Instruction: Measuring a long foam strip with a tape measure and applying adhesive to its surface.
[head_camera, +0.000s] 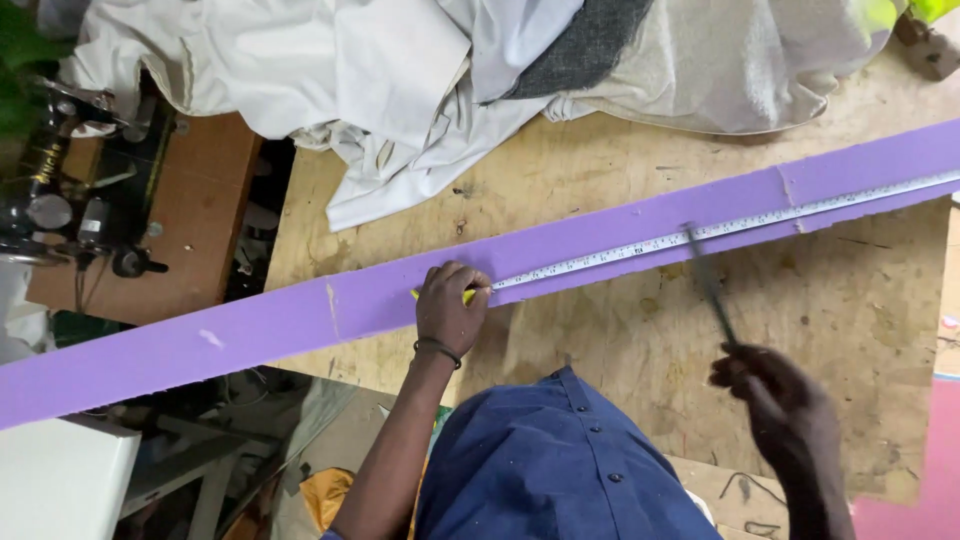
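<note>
The left hand (450, 308) is curled knuckles-up with its fingertips pressing the yellow end of a measuring tape (700, 232) flat onto a long purple strip (300, 315) — so that end is pinned, not pinched. The right hand (780, 410) is closed around the handle of a thin dark tool (708, 280), maybe a pencil or a blade, can't tell since it's blurred. Its tip sits right on the tape, well out to the right of the left hand.

The strip's long axis runs low-left to high-right across the plywood table (620, 340), directly ahead of both hands, and the tape lies along its near edge on the same line. The left hand is the one actually on the strip; the right hovers back over bare wood — only the tool reaches it.

Further out: a heap of pale fabric (420, 70) at the far side, and a black sewing machine (70, 190) off to the left.
</note>
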